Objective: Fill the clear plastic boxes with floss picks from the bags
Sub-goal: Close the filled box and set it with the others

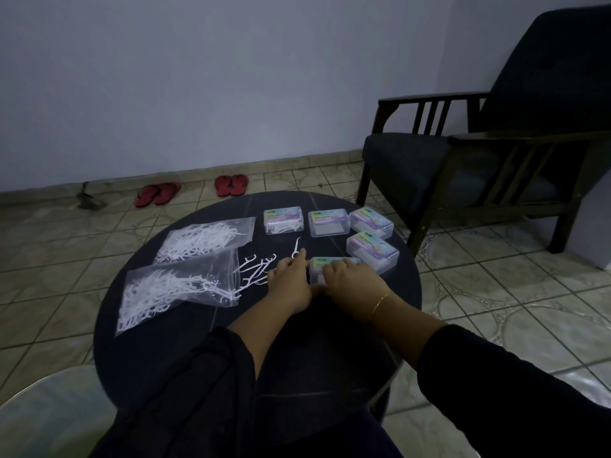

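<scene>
Both hands grip the nearest box (332, 268), left hand (292, 284) and right hand (352, 280) curled round its ends. A hard pull on the lid could scatter the loose picks (256, 271) just left of it. Left again, two bags (172, 289) hold picks; the far-left box (283, 219) holds some.
</scene>
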The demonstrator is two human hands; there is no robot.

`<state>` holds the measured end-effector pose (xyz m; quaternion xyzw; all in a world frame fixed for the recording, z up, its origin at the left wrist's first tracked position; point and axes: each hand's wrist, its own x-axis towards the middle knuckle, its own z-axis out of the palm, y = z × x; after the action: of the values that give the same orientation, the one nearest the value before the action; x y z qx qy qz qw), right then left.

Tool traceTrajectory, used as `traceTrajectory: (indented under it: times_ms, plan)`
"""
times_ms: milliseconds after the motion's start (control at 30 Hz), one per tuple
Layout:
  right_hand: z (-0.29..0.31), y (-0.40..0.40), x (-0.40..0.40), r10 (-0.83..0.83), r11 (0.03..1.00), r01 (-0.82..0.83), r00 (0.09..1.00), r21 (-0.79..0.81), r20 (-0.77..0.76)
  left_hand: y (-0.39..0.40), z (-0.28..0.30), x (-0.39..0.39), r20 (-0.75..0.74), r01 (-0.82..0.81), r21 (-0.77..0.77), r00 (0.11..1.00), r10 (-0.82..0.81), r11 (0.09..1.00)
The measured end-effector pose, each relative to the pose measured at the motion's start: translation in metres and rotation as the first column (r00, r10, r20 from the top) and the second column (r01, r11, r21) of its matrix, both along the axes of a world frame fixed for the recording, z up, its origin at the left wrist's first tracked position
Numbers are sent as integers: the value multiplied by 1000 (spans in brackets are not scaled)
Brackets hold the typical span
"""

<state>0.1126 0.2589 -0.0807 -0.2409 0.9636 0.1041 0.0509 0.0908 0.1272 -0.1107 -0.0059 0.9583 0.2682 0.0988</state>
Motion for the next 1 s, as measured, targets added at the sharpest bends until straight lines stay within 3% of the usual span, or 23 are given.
traceTrajectory:
  times_ms: [100,233,300,367,567,733,833,933,1000]
  plan:
    - [15,2,-10,-117,977,130,990,-171,83,-1,0,-1,15,-4,6,1000,4,1000]
    - [13,11,-28,-207,918,167,975,-359,-75,-1,1,1,3,23,27,1000,-23,999]
    - [9,13,-36,-241,936,174,951,-305,-196,0,0,1,-5,29,23,1000,-29,999]
    - [7,11,-42,-275,943,217,935,-253,-224,2,0,2,-13,34,19,999,-33,999]
    - [1,12,-56,-347,919,323,935,-225,-75,7,-3,-1,7,58,14,998,-58,998]
    - [5,7,-54,-328,909,290,941,-299,-85,0,-8,2,-30,60,37,998,-59,998]
    - [8,1,-48,-270,920,191,942,-343,-201,-16,-3,3,-139,-13,58,990,21,998]
    - [11,-6,-46,-144,961,64,946,-268,-292,-34,7,0,-334,-91,-149,942,36,985]
    - [11,-13,-47,-50,988,4,955,-157,-294,-47,13,-4,-338,-93,-321,941,-22,942]
